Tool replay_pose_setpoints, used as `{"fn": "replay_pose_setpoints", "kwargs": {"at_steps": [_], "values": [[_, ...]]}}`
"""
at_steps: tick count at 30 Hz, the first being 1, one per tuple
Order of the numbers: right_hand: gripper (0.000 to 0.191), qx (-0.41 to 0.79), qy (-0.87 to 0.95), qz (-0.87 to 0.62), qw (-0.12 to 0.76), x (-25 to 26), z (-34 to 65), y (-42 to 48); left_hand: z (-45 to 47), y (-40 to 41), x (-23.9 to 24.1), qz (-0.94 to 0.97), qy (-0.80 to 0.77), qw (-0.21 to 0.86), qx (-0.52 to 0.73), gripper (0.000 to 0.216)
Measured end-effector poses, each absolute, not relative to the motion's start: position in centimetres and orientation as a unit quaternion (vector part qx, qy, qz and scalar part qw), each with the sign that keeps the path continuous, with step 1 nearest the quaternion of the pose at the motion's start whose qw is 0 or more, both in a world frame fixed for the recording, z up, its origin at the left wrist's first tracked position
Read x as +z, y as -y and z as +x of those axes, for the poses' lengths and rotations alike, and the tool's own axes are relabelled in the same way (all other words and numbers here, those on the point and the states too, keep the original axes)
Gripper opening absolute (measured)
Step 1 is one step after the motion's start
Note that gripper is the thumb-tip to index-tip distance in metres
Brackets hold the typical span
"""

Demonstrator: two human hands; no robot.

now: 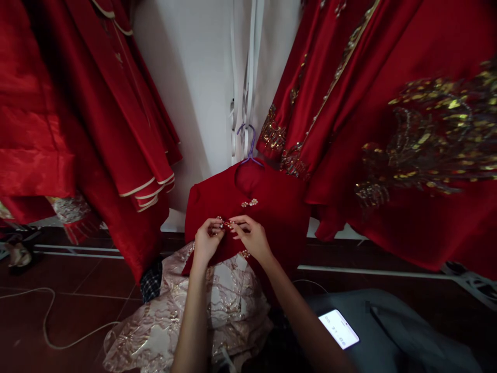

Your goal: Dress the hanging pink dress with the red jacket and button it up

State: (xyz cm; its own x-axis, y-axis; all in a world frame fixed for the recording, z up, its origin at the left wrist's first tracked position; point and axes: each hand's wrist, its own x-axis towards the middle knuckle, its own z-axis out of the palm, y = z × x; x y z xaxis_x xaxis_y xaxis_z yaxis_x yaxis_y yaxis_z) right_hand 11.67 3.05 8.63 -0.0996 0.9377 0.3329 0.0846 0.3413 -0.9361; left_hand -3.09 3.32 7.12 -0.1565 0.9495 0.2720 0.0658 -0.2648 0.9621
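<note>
A small red jacket (272,207) hangs on a purple hanger (250,147) in front of me. It has pearl-and-gold frog buttons; one fastened button (249,203) sits near the collar. My left hand (206,241) and my right hand (251,237) meet at the second button (225,224), both pinching its halves with closed fingers. A third button (245,254) shows just below my right hand.
Red embroidered gowns (388,129) hang at right, plain red gowns (97,114) at left, a white wall (202,93) behind. A pale gold lace dress (171,321) lies below. A lit phone (339,328) rests on grey cloth. A cable (46,321) crosses the dark floor.
</note>
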Motion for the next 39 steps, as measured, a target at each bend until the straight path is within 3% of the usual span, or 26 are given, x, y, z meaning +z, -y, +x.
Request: {"fn": "replay_pose_setpoints", "kwargs": {"at_steps": [8, 20, 31, 39], "values": [[0.018, 0.385, 0.598, -0.43, 0.556, 7.4, 10.9, -2.4, -2.9, -3.3, 7.0, 0.515, -0.469, 0.398, 0.597, 0.021], [0.013, 0.196, 0.669, -0.467, 0.543, 7.5, 10.0, -2.5, -2.9, -2.3, 8.0, 0.512, -0.508, 0.366, 0.589, 0.025], [0.013, 0.19, 0.659, -0.477, 0.549, 7.1, 9.6, -2.4, -3.5, -2.4, 7.6, 0.531, -0.524, 0.325, 0.581, 0.02], [0.013, 0.21, 0.655, -0.483, 0.542, 7.2, 9.6, -2.8, -3.8, -3.1, 6.7, 0.535, -0.485, 0.379, 0.579, 0.019]]}}
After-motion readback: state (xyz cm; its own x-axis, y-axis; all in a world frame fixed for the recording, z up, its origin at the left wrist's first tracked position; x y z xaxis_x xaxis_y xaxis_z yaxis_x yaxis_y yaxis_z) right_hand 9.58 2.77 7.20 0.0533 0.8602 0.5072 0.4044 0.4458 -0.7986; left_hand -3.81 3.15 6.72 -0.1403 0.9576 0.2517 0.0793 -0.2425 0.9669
